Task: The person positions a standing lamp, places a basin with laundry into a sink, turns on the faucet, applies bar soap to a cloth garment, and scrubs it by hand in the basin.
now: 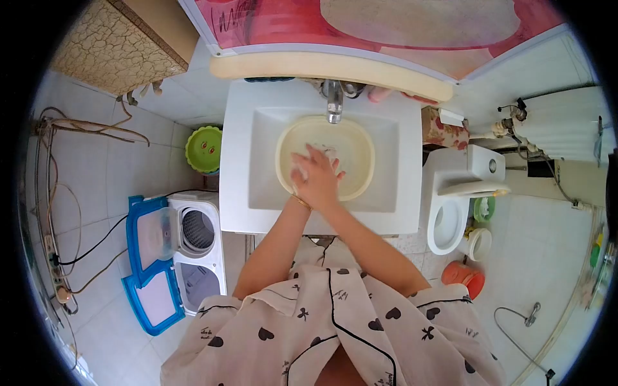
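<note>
My left hand (340, 172) and my right hand (315, 180) are pressed together, crossed, above a cream plastic basin (364, 145). The right hand lies over the left, its fingers stretched out toward the upper left. Most of the left hand is hidden beneath it, with some outstretched fingertips showing at the right. Neither holds an object that I can see. A thin bracelet (300, 202) circles my left wrist. The basin sits inside a white sink (257, 161), below a chrome faucet (333, 103). Whitish, glinting patches show behind my fingers in the basin.
To the left stand a washing machine (215, 257) with raised blue-rimmed lids (132, 238) and a green basin (205, 149). A toilet (444, 225), a red bucket (465, 278) and a shower head (532, 314) are at the right. A ledge (322, 67) runs behind the faucet.
</note>
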